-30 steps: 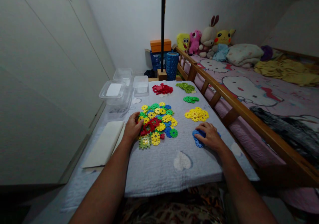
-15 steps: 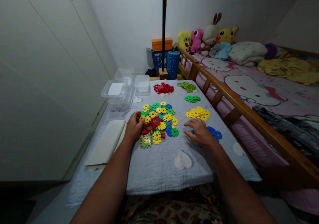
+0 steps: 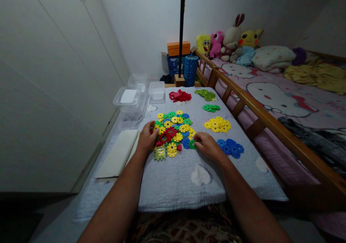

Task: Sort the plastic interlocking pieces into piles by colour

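Note:
A mixed pile of plastic snowflake discs [image 3: 173, 129], yellow, green, blue and red, lies in the middle of a light quilted mat [image 3: 173, 178]. My left hand [image 3: 147, 139] rests curled on the pile's left edge, touching red and yellow pieces. My right hand [image 3: 207, 145] reaches the pile's right edge, its fingertips pinched on a green disc [image 3: 191, 144]. Sorted heaps lie to the right: blue discs [image 3: 230, 147], yellow discs [image 3: 217, 125], green discs [image 3: 211, 108], light green pieces [image 3: 205, 94] and red pieces [image 3: 180, 96].
Clear plastic boxes [image 3: 132, 100] stand at the mat's far left, a white flat pad [image 3: 119, 153] beside them. A wooden bed rail [image 3: 256, 115] runs along the right, with plush toys [image 3: 229, 39] on the bed. A black pole [image 3: 181, 30] stands behind the mat.
My right hand left the blue heap and moved left to the mixed pile, closing on a green disc. My left hand stayed on the pile's left edge.

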### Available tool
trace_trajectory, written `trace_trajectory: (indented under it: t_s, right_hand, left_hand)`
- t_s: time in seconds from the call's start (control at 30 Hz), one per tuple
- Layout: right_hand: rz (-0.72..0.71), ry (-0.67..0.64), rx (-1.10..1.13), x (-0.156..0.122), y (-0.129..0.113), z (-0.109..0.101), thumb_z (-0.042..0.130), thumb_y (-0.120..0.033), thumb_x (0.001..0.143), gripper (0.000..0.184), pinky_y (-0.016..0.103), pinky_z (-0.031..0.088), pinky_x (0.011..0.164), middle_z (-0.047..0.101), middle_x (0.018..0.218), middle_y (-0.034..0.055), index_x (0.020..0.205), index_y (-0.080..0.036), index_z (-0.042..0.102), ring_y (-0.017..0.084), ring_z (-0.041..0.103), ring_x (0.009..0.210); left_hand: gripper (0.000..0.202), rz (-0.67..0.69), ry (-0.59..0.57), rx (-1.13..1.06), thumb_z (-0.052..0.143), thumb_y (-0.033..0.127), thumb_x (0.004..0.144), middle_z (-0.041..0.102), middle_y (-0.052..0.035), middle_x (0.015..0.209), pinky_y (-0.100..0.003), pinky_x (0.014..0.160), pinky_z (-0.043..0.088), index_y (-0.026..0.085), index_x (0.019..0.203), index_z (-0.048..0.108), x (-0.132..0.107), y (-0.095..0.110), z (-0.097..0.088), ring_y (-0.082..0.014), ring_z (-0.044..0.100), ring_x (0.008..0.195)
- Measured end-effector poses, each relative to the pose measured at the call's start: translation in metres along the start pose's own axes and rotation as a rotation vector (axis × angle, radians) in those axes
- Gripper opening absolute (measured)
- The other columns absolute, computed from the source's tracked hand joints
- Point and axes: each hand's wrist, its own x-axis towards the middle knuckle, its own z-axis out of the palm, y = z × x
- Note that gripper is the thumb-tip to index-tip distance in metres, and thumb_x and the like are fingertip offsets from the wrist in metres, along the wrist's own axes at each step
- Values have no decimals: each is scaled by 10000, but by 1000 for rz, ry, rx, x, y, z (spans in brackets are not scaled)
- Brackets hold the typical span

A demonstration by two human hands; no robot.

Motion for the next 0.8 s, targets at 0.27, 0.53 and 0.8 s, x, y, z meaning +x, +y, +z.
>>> trace_trajectory:
  t_s: [0.27,0.53,0.8]
  right_hand:
    - [94,194,199,34,40,-56,605,-248,768,51,270,408,648,633,722,-10,791,-206,625,158,572,687]
    - [415,473,116,111,111,-89,601,-175,668,55,284,408,628,604,673,2,699,-215,579,175,562,663]
    - [538,533,15,152,119,-69,587,-140,663,121,321,413,721,606,663,20,619,-235,525,200,554,736]
  left_hand:
    - [458,-7,-4,-9,619,378,837,655,-118,1293,-465,1067,503,197,1256,602,0,2,-1,-268,640,1181]
    - [489,-4,-6,-12,614,403,832,657,-122,1263,-468,1066,501,186,1270,589,0,-1,0,-271,642,1173]
    - [470,18,-13,-12,596,405,843,660,-120,1261,-477,1078,490,189,1260,589,1,-3,0,-273,640,1177]
